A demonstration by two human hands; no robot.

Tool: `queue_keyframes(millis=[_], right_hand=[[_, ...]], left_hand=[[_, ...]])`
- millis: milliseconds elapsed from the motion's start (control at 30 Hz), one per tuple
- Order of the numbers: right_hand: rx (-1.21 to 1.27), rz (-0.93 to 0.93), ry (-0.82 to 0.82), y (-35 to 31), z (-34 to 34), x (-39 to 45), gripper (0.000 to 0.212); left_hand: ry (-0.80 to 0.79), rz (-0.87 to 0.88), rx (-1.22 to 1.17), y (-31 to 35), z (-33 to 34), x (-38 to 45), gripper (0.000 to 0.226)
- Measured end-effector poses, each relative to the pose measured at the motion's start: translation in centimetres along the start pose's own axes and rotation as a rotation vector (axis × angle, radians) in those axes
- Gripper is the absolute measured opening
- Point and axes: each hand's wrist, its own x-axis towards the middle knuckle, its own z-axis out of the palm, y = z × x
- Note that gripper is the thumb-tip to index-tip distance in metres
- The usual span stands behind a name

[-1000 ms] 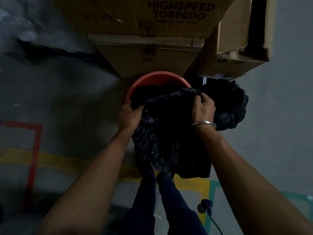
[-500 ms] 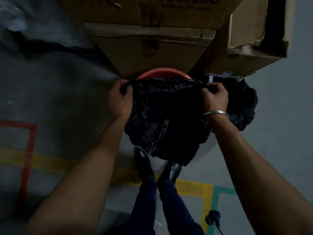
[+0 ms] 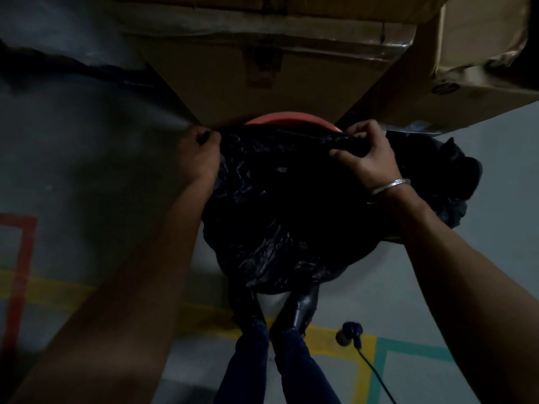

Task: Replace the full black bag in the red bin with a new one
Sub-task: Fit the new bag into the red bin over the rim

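Note:
A crinkled black bag (image 3: 277, 205) hangs spread between my hands in front of the red bin (image 3: 288, 119), and only the bin's far rim shows above it. My left hand (image 3: 199, 158) pinches the bag's top edge at the left. My right hand (image 3: 367, 158), with a metal bangle on the wrist, grips the top edge at the right. A second, bulging black bag (image 3: 440, 182) sits on the floor just right of the bin, partly behind my right forearm.
Large cardboard boxes (image 3: 280, 68) stand right behind the bin, with another box (image 3: 478, 71) at the upper right. My shoes (image 3: 300, 310) are below the bag. Red, yellow and teal tape lines mark the grey floor, and a dark plug with a cable (image 3: 351, 333) lies by my feet.
My hands have moved apart and lifted the bag's top edge, stretching it wide across the bin. The bag now covers most of the red rim.

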Motion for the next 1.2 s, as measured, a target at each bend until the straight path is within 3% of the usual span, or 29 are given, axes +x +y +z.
queue_keyframes(millis=[67, 167, 367, 633, 900, 1033, 1133, 1200], right_hand=[[-0.117, -0.100, 0.053, 0.8, 0.5, 0.7, 0.021], [-0.084, -0.080, 0.153, 1.9, 1.3, 2.3, 0.006], [-0.115, 0.051, 0.246, 3.0, 2.1, 5.3, 0.024], [-0.045, 0.169, 0.328, 4.3, 3.4, 9.8, 0.031], [-0.236, 0.408, 0.192, 5.8, 2.7, 12.5, 0.044], [-0.401, 0.430, 0.098, 7.2, 1.8, 11.5, 0.038], [-0.366, 0.410, 0.079, 7.9, 0.6, 9.9, 0.048], [-0.287, 0.409, 0.102, 8.1, 0.0, 8.8, 0.053]], left_hand=[[0.020, -0.003, 0.024, 0.1, 0.4, 0.5, 0.019], [0.008, 0.034, -0.001, -0.5, 1.4, 1.8, 0.017], [-0.085, 0.104, -0.023, -1.1, 3.0, 4.4, 0.015], [-0.289, -0.098, -0.115, -1.3, 5.0, 8.5, 0.023], [-0.399, -0.277, -0.085, -2.9, 6.7, 9.9, 0.051], [-0.444, -0.385, -0.127, -4.1, 5.9, 9.8, 0.078], [-0.427, -0.334, -0.152, -5.2, 4.4, 8.8, 0.055], [-0.462, -0.362, -0.196, -6.1, 3.4, 8.1, 0.064]])
